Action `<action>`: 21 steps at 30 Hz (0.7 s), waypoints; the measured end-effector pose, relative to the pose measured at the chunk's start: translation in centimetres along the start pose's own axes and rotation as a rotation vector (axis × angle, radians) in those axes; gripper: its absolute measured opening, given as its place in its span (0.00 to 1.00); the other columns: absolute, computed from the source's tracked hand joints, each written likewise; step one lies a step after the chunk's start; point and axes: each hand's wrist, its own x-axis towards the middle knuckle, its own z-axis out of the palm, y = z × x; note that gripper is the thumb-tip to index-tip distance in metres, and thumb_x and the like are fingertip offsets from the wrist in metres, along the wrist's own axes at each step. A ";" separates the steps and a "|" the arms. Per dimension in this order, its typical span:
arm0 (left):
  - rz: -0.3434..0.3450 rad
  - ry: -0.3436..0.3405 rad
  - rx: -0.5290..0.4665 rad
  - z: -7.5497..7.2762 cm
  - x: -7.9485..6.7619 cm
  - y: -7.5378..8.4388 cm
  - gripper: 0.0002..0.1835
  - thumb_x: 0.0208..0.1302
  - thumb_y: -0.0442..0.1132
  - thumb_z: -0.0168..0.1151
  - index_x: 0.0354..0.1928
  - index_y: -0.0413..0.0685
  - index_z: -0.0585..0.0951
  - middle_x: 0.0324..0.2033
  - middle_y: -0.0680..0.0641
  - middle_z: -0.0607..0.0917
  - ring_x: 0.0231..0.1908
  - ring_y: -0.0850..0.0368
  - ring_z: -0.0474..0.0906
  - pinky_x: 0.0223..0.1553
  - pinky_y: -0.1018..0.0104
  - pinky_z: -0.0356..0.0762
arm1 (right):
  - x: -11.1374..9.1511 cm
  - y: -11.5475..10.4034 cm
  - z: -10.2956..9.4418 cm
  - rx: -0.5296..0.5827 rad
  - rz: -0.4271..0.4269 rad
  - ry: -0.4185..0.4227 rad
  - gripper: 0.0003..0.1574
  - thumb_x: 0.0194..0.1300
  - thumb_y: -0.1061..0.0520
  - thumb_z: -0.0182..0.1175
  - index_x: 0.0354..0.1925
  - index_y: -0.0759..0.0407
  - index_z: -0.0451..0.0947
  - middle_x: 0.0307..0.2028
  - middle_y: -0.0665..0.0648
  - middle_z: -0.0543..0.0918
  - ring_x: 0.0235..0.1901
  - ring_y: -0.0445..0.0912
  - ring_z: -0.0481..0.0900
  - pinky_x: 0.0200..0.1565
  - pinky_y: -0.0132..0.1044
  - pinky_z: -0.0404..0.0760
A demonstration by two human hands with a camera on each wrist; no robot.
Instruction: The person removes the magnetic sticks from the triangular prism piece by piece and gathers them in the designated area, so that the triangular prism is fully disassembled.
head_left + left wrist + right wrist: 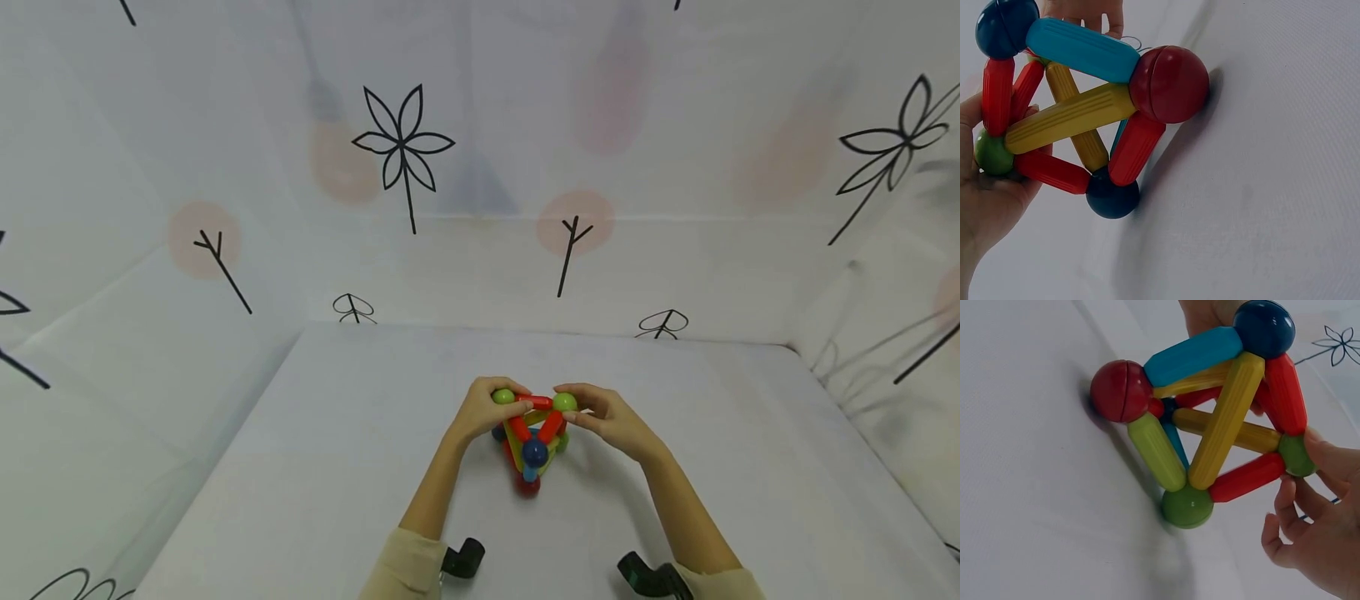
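Note:
A magnetic ball-and-rod model (pixel 551 427) of coloured rods and balls is between both hands. My left hand (pixel 480 410) holds its upper left green ball (pixel 994 153), with the thumb along the top red rod (pixel 536 402). At the upper right, my right hand (pixel 611 421) pinches another green ball (pixel 1297 456) between thumb and fingers. A dark blue ball (pixel 535 452) faces me, joined by a light blue rod (pixel 1085 50) to the red ball (pixel 1121 391) low down, close over the table. Yellow rods (pixel 1227 422) cross the frame, and a lower green ball (pixel 1187 505) sits at one corner.
The model is over the middle of a white-covered table (pixel 337 467). White cloth walls (pixel 487 275) printed with plants and dots enclose the back and sides. Black wrist cameras (pixel 463 558) sit at both sleeve cuffs (pixel 411 562).

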 end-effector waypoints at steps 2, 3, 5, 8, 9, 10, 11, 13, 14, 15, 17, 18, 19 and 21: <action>0.005 0.008 -0.013 0.2 0.3 -1.1 0.13 0.55 0.37 0.64 0.40 0.35 0.84 0.37 0.42 0.84 0.29 0.63 0.73 0.30 0.72 0.76 | 0.1 -0.2 -0.1 -0.008 0.003 -0.019 0.24 0.66 0.61 0.56 0.59 0.65 0.70 0.54 0.66 0.76 0.47 0.46 0.77 0.48 0.31 0.76; 0.000 0.009 -0.021 0.2 0.5 -1.5 0.14 0.56 0.38 0.65 0.41 0.37 0.84 0.37 0.42 0.84 0.29 0.63 0.73 0.30 0.72 0.76 | 0.1 -0.4 -0.2 -0.012 0.001 -0.032 0.24 0.66 0.61 0.56 0.59 0.66 0.69 0.53 0.66 0.76 0.47 0.48 0.77 0.48 0.31 0.76; 0.004 0.009 -0.029 0.2 0.4 -1.4 0.13 0.56 0.38 0.64 0.40 0.37 0.84 0.36 0.42 0.83 0.29 0.63 0.73 0.30 0.72 0.77 | 0.3 -0.7 -0.5 -0.028 0.002 -0.064 0.24 0.66 0.61 0.55 0.59 0.68 0.69 0.52 0.66 0.77 0.47 0.51 0.77 0.48 0.31 0.76; 0.001 0.015 -0.045 0.3 0.4 -1.6 0.13 0.57 0.39 0.64 0.41 0.37 0.84 0.37 0.42 0.83 0.29 0.61 0.73 0.30 0.71 0.77 | 0.6 -1.1 -1.0 -0.054 -0.005 -0.118 0.24 0.67 0.61 0.54 0.59 0.71 0.68 0.52 0.67 0.77 0.49 0.56 0.77 0.49 0.33 0.77; 0.000 0.019 -0.052 0.4 0.3 -1.6 0.12 0.57 0.38 0.64 0.41 0.38 0.83 0.37 0.42 0.83 0.29 0.61 0.73 0.30 0.70 0.76 | 0.7 -1.2 -1.1 -0.051 0.000 -0.133 0.25 0.67 0.61 0.54 0.60 0.71 0.67 0.52 0.68 0.76 0.50 0.58 0.76 0.49 0.34 0.77; 0.001 0.024 -0.057 0.4 0.3 -1.7 0.12 0.57 0.38 0.64 0.41 0.38 0.83 0.36 0.43 0.83 0.29 0.61 0.73 0.30 0.71 0.76 | 0.8 -1.2 -1.2 -0.051 0.005 -0.147 0.25 0.67 0.61 0.54 0.60 0.72 0.67 0.53 0.69 0.76 0.51 0.58 0.76 0.50 0.35 0.77; 0.005 0.031 -0.067 0.5 0.5 -2.2 0.12 0.57 0.38 0.64 0.41 0.38 0.84 0.36 0.44 0.83 0.29 0.61 0.73 0.29 0.71 0.76 | 0.9 -1.3 -1.3 -0.057 0.010 -0.157 0.26 0.68 0.60 0.54 0.60 0.72 0.66 0.54 0.69 0.75 0.52 0.59 0.76 0.50 0.37 0.77; 0.004 0.033 -0.077 0.5 0.4 -2.1 0.12 0.57 0.37 0.64 0.41 0.38 0.83 0.37 0.43 0.83 0.29 0.61 0.73 0.29 0.72 0.76 | 0.9 -1.4 -1.3 -0.065 0.019 -0.167 0.27 0.68 0.60 0.53 0.61 0.72 0.66 0.55 0.69 0.74 0.52 0.60 0.75 0.51 0.40 0.77; 0.003 0.031 -0.083 0.5 0.4 -2.0 0.12 0.57 0.36 0.64 0.41 0.37 0.83 0.37 0.42 0.83 0.29 0.62 0.73 0.29 0.72 0.75 | 0.9 -1.3 -1.4 -0.072 0.024 -0.166 0.27 0.68 0.59 0.53 0.61 0.71 0.66 0.55 0.69 0.74 0.52 0.59 0.75 0.51 0.42 0.77; 0.003 0.029 -0.089 0.5 0.3 -1.9 0.12 0.57 0.36 0.64 0.42 0.36 0.83 0.38 0.41 0.83 0.29 0.62 0.72 0.29 0.73 0.75 | 0.9 -1.3 -1.3 -0.081 0.031 -0.162 0.27 0.68 0.58 0.53 0.61 0.70 0.66 0.55 0.68 0.75 0.51 0.58 0.75 0.51 0.43 0.77; 0.015 0.019 -0.101 0.4 0.0 -1.0 0.12 0.57 0.34 0.63 0.41 0.32 0.82 0.37 0.39 0.83 0.28 0.63 0.73 0.30 0.73 0.76 | 0.8 -1.2 -1.3 -0.109 0.039 -0.143 0.26 0.68 0.57 0.54 0.61 0.68 0.68 0.52 0.64 0.77 0.49 0.54 0.76 0.51 0.44 0.77; 0.015 0.013 -0.108 0.3 -0.2 -0.5 0.12 0.57 0.33 0.63 0.41 0.31 0.82 0.37 0.38 0.83 0.28 0.64 0.73 0.30 0.73 0.75 | 0.8 -1.1 -1.2 -0.120 0.041 -0.130 0.25 0.68 0.57 0.55 0.60 0.67 0.69 0.51 0.62 0.78 0.48 0.53 0.76 0.50 0.44 0.76; 0.017 0.005 -0.112 0.2 -0.4 0.0 0.13 0.57 0.33 0.62 0.42 0.30 0.81 0.38 0.37 0.82 0.28 0.65 0.73 0.30 0.73 0.75 | 0.7 -1.1 -1.1 -0.128 0.042 -0.118 0.25 0.67 0.56 0.55 0.59 0.66 0.70 0.49 0.61 0.79 0.46 0.51 0.75 0.50 0.44 0.76; 0.022 -0.004 -0.122 0.1 -0.7 1.0 0.13 0.57 0.31 0.61 0.41 0.27 0.80 0.37 0.35 0.82 0.28 0.65 0.73 0.30 0.74 0.76 | 0.7 -0.9 -1.0 -0.137 0.033 -0.098 0.24 0.67 0.57 0.56 0.58 0.65 0.71 0.46 0.58 0.80 0.45 0.49 0.75 0.49 0.42 0.76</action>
